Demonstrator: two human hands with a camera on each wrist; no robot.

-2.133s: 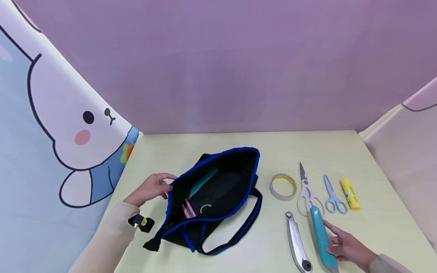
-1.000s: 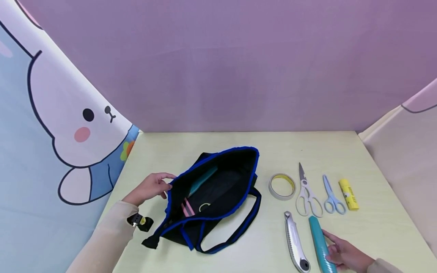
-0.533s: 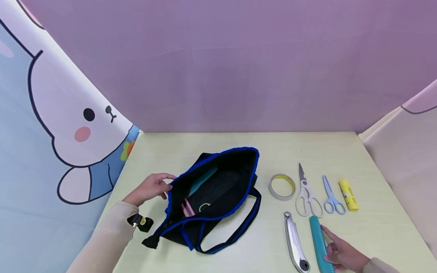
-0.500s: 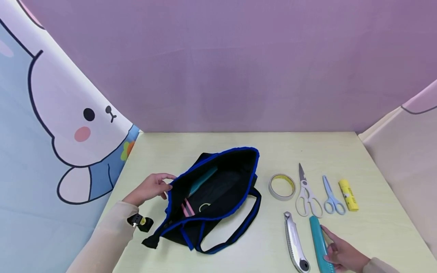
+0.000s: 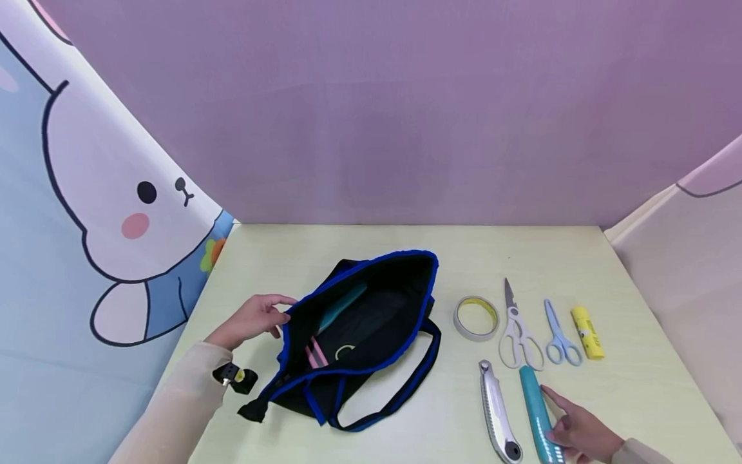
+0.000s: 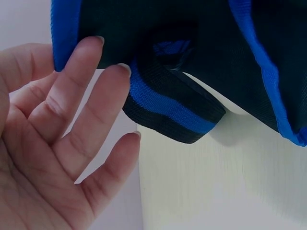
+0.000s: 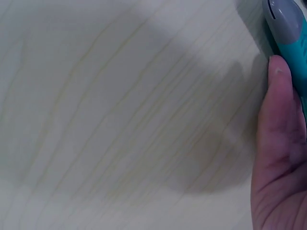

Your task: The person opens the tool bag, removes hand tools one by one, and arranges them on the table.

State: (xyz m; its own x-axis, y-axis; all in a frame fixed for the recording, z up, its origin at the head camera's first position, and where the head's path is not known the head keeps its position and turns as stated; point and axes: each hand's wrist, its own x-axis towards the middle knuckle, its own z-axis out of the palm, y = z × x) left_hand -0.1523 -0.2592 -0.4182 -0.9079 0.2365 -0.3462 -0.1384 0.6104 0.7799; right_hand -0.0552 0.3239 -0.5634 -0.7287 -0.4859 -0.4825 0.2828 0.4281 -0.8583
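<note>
My left hand (image 5: 252, 320) pinches the left edge of a black tote bag (image 5: 362, 377) with blue trim, holding its mouth wide. In the left wrist view the other fingers (image 6: 91, 120) spread beside the bag's strap (image 6: 172, 108). A teal object (image 5: 342, 306), a pink-striped item (image 5: 316, 354) and a pale ring lie inside the bag. At the lower right, my right hand (image 5: 585, 435) holds a long teal tool (image 5: 538, 406) low at the table, thumb over it and index finger along its side. Its grey slotted end (image 7: 284, 21) shows in the right wrist view; most fingers are hidden there.
On the table (image 5: 464, 258) lie a tape roll (image 5: 458, 320), white-handled scissors (image 5: 518, 335), small blue scissors (image 5: 559, 335), a yellow glue stick (image 5: 588, 333) and a silver snap-off knife (image 5: 496, 412). Cloth panels, one with a cartoon rabbit (image 5: 116, 161), stand around it.
Over two seconds ago the teal tool was held higher, covering part of the white scissors' handles; my right hand has brought it nearer me and lower. The left hand has kept its hold on the bag.
</note>
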